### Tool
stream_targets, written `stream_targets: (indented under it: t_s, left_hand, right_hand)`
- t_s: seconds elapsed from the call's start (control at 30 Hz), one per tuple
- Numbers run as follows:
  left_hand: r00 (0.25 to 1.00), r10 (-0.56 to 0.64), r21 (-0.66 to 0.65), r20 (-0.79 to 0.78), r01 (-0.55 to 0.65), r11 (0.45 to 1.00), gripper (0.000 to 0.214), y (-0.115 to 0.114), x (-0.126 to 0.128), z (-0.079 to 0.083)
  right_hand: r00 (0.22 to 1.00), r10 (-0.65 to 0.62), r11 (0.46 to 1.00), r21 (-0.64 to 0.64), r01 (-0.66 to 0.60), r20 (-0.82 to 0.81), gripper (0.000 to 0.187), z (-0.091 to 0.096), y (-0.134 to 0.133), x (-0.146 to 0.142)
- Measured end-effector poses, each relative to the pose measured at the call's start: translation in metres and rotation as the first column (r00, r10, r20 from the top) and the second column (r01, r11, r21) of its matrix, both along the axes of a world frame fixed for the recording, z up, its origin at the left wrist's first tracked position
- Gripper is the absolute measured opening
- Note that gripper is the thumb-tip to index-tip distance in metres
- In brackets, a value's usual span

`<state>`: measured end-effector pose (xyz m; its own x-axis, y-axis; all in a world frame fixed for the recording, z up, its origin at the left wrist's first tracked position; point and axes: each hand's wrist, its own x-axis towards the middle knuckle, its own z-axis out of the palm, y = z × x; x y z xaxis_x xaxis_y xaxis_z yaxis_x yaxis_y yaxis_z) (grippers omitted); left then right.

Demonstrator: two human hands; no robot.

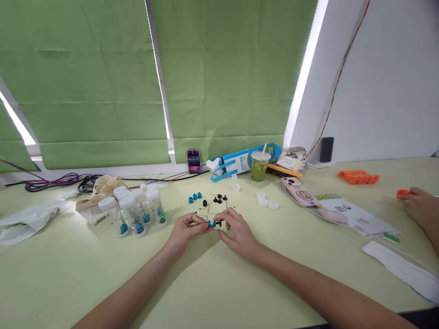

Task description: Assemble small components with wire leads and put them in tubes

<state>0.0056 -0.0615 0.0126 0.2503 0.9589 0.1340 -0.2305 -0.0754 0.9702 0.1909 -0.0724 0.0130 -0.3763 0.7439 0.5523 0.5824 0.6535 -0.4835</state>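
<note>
My left hand point(185, 232) and my right hand point(236, 233) meet above the table, both pinched on a small assembly point(211, 223) made of a thin metal pin, a blue bead and a black cap. The left fingers hold the pin end; the right fingers hold the black cap end. Just beyond lie loose blue beads point(194, 197), black caps point(219, 198) and thin pins on the pale table point(212, 283). Several clear tubes with white lids point(137, 210) stand to the left, with blue pieces at their bottoms.
White lids point(266, 201) lie right of centre. A green drink cup point(259, 166), a blue carton point(240, 162), a pink phone point(299, 190), papers point(356, 217) and orange parts point(358, 176) are behind and right. Another person's hand point(416, 205) rests at far right. Cables point(58, 181) and a bag point(27, 219) lie left.
</note>
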Motion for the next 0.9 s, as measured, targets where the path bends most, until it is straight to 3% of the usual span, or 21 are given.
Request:
stream_targets:
  t_s: [0.9]
  left_hand:
    - [1.0, -0.007, 0.028, -0.03, 0.007, 1.0, 0.016, -0.0003, 0.0, -0.0026]
  right_hand:
    - [0.999, 0.022, 1.0, -0.016, -0.022, -0.026, 0.032, -0.0052, 0.0035, 0.0]
